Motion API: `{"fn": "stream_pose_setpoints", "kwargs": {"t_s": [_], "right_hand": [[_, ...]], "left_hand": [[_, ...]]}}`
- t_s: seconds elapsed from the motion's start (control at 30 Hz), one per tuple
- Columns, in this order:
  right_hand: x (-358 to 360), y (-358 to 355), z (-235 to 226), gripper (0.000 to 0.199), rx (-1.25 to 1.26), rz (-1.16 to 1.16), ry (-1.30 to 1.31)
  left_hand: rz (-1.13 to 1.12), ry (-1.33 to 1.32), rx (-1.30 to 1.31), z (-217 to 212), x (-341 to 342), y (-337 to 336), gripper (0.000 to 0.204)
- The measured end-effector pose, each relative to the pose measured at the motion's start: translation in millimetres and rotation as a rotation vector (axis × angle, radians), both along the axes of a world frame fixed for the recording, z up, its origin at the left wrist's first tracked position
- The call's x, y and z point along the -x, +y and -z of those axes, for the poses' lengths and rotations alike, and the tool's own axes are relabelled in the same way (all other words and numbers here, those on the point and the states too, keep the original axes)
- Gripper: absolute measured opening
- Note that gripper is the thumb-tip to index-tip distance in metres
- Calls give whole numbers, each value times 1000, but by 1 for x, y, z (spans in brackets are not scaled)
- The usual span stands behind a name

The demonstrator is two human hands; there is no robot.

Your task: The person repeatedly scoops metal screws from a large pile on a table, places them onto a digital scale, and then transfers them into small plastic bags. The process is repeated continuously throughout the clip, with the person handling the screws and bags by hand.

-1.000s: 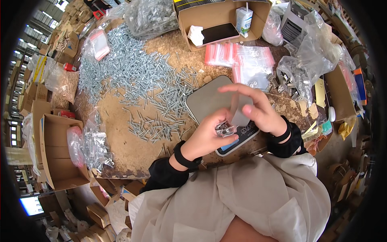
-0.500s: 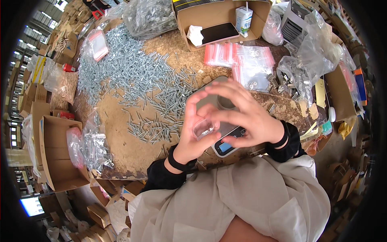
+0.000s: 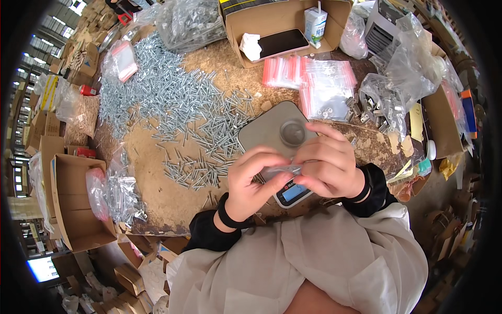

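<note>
My left hand (image 3: 252, 180) is closed on a small clear plastic bag (image 3: 281, 170), with the thumb along its near side. From the other side my right hand (image 3: 330, 163) pinches the bag's edge between thumb and fingers. What the bag contains is mostly hidden by my fingers. Both hands are over the near part of a grey digital scale (image 3: 264, 125), whose lit display shows below them. A round clear dish (image 3: 293, 134) sits on the scale's plate, just beyond my fingers. Left of the scale, a big spread of silver screws (image 3: 172, 94) covers the table.
Flat zip bags with red edges (image 3: 327, 86) lie beyond the scale, near small metal parts (image 3: 355, 107). A cardboard box (image 3: 235, 34) at the back holds a phone (image 3: 282, 43) and a drink carton (image 3: 316, 25). Bagged screws (image 3: 125, 196) lie near the left table edge.
My hands have come down and closed together on the clear bag, the right fingers now pinching its edge. The scale's plate and dish have come into fuller view.
</note>
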State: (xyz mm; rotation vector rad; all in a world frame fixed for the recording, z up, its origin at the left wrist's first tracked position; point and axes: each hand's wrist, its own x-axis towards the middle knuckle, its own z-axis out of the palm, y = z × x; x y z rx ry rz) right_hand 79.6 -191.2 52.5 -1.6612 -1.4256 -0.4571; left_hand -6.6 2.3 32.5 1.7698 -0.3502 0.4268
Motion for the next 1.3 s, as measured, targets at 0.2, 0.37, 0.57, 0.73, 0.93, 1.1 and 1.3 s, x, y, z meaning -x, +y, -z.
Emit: {"fn": "stream_pose_setpoints", "kwargs": {"t_s": [0.2, 0.37, 0.57, 0.73, 0.93, 1.1, 1.3], "right_hand": [[-2, 0, 6, 22, -116, -24, 54], [0, 1, 9, 22, -145, -28, 138], [-2, 7, 1, 19, 9, -62, 153], [1, 9, 5, 17, -12, -112, 174], [3, 8, 10, 15, -8, -148, 212], [4, 6, 7, 13, -41, -176, 213], [0, 3, 3, 9, -96, -220, 239]], "left_hand": [[-83, -49, -72, -4, 6, 0, 11], [-115, -98, -88, -3, 7, -2, 9], [-91, -301, -244, 2, 2, 1, 11], [-70, -329, -278, -1, 0, 0, 11], [-32, -277, -215, 1, 1, -2, 11], [18, -281, -162, -1, 1, 3, 12], [-133, -291, 157, 0, 5, 13, 11]]}}
